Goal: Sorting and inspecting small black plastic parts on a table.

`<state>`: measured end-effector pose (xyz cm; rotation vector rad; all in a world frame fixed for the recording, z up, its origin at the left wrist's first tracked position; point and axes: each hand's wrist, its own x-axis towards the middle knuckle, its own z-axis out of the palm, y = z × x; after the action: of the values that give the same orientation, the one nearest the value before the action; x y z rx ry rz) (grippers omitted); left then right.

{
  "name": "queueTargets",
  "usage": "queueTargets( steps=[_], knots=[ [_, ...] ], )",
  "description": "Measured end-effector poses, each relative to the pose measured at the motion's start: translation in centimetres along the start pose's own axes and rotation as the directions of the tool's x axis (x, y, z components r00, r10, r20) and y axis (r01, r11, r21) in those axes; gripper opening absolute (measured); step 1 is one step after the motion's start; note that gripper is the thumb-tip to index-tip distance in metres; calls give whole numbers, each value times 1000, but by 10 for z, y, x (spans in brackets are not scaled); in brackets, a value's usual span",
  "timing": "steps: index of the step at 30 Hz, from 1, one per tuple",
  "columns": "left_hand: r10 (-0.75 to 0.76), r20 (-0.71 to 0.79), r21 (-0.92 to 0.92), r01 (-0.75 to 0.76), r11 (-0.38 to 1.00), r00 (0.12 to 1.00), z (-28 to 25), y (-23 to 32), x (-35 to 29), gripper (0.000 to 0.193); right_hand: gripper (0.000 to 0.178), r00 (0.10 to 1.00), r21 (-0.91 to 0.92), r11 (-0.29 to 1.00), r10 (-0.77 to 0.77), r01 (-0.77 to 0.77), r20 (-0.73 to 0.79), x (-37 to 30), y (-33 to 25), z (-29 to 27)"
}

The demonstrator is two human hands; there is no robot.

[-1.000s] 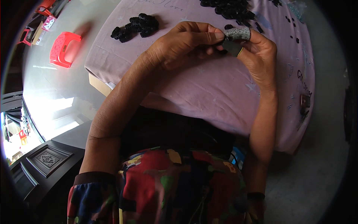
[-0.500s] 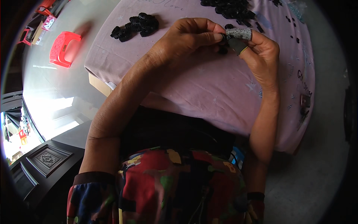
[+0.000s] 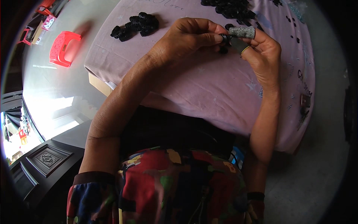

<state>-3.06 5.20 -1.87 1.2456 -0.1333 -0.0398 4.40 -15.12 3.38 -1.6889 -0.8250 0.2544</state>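
The table [image 3: 209,86] is covered with a pale pink cloth [image 3: 194,97] that hangs over its near edge. No container shows on it; the small parts lie loose on the cloth. A heap of black parts [image 3: 136,25] lies at the far left of the table, and a bigger heap of black parts [image 3: 231,7] lies at the far edge, just beyond the hands. A few single black bits [image 3: 292,28] are scattered to the right. On the floor to the left, well apart from the table, stands a red stool [image 3: 63,46].

Both forearms rise from the lower edge and meet above the middle of the table. The left hand [image 3: 186,41] is curled, knuckles up, its grip pressed together on a small black part [image 3: 225,38] between thumb and fingertips. The right hand [image 3: 261,52] faces it, palm turned to the left, with a grey sleeve [image 3: 242,32] over one fingertip, touching the same black part from the other side. So the part is pinched between the two hands, held in the air just above the cloth, near the bigger heap.
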Motion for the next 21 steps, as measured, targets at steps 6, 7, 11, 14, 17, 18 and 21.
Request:
queueTargets(
  steps=[6, 7, 11, 14, 17, 18, 21],
  knots=[
    [15, -1, 13, -15, 1000, 1000, 0, 1, -1, 23, 15, 1000, -29, 1000, 2, -2, -1, 0, 5, -1],
    [24, 1, 11, -24, 1000, 1000, 0, 1, -1, 22, 15, 1000, -47, 999, 6, -7, -3, 0, 5, -1],
    [44, -27, 51, -43, 998, 999, 3, 1, -1, 20, 15, 1000, -32, 999, 12, -13, -25, 0, 7, 3],
    [86, -41, 120, -81, 990, 995, 4, 1, -1, 18, 15, 999, -30, 999, 17, -19, -46, -1, 4, 6],
    [119, -44, 162, -111, 981, 992, 4, 0, -1, 17, 15, 998, -74, 997, -9, 4, -64, 0, 6, 7],
    [130, -51, 185, -119, 976, 990, 2, -2, 0, 17, 13, 998, -115, 993, -41, 34, -57, 0, 8, 8],
    [119, -77, 193, -103, 976, 990, 0, -3, 0, 17, 10, 990, -201, 973, -130, 115, -61, 0, 14, 11]
  ],
)
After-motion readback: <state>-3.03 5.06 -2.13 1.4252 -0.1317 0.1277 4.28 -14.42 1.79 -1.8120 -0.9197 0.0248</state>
